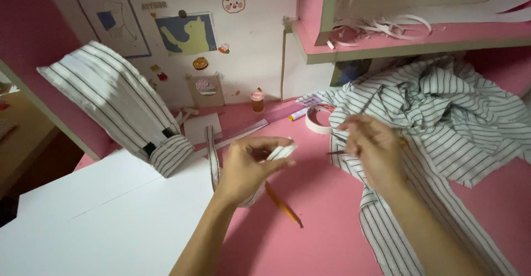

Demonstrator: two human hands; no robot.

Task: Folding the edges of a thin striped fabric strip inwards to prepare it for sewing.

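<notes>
Two hands work above the pink desk [310, 209]: left hand [249, 168] pinches a narrow striped fabric strip [279, 153]; right hand [373, 146] pinches a thin needle-like pin [335, 153], fingers pressed together. Risk: pricked fingertip.

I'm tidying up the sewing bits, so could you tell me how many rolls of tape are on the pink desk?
1: a white tape roll lies by the striped fabric; more may hide beneath it.
</notes>
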